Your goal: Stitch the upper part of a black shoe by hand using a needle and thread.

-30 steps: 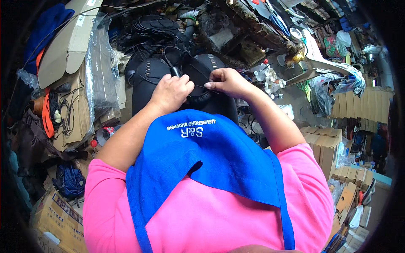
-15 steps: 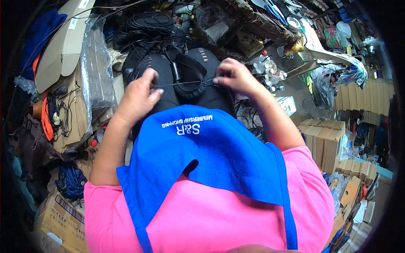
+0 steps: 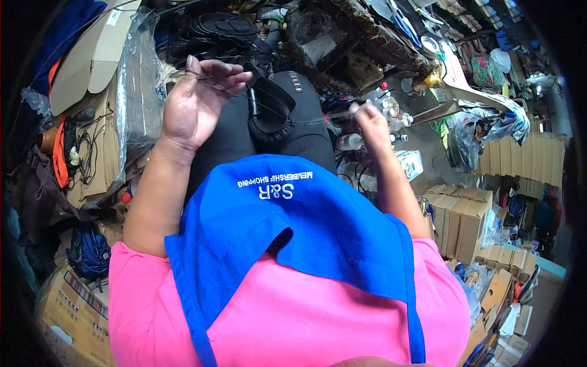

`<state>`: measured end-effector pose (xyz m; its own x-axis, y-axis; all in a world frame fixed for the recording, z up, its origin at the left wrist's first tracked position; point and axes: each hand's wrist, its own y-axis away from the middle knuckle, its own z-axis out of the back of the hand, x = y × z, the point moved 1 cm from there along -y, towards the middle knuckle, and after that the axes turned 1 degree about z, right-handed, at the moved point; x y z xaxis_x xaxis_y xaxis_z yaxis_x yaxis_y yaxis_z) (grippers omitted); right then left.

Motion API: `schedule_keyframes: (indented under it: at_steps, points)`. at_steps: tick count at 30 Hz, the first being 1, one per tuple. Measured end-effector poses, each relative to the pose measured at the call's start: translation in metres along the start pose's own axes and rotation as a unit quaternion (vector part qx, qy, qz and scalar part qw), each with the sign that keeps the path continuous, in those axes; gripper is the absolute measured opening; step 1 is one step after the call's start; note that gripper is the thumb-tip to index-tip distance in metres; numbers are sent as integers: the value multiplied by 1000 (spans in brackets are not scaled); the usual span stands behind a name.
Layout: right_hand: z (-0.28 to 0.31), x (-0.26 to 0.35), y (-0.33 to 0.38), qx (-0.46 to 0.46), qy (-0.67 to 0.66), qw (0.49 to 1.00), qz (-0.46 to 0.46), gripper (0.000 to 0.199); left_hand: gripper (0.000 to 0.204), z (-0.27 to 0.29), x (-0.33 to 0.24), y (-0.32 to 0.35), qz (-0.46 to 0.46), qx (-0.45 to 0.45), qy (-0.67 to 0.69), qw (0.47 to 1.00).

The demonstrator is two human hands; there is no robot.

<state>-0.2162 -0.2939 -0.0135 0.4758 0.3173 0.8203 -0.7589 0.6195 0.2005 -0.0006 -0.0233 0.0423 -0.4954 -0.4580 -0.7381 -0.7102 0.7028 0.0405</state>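
A thin dark thread runs across the thumb and fingers of my left hand, which is raised over my left thigh, palm turned up and fingers loosely curled. From there the line stretches down over a black strapped item toward my right hand. That item sits between my thighs and has a wide strap and a ribbed, rounded edge; its exact kind is unclear. Out to the right, my right hand is closed in a pinch, slightly blurred, with the faint thread leading to it. Its fingertips hide the thread's end.
Clear bottles stand beside my right knee, near a white box. Coiled black cords lie ahead. Flattened cardboard leans at the left, with plastic over part of it. Stacked cardboard boxes are at the right.
My hands have moved apart: the left up, its palm turning upward, the right outward to the right. The thread, earlier stretched between them above the black item, now spans a wider gap.
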Motion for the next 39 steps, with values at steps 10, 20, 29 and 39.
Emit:
schedule_keyframes:
  at_steps: [10,20,29,39]
  points:
    - [-39,28,-5,168,-589,778,-136,53,45,46,10,12,154,-123,57,979]
    - [34,-79,-10,234,88,959,-135,55,31,147,-57,41,187,17,-650,736]
    - [-7,92,-26,237,83,947,201,49,47,96,-33,-13,12,9,-671,741]
    - [-65,78,-31,370,124,916,92,27,48,24,40,-93,160,-11,-861,483]
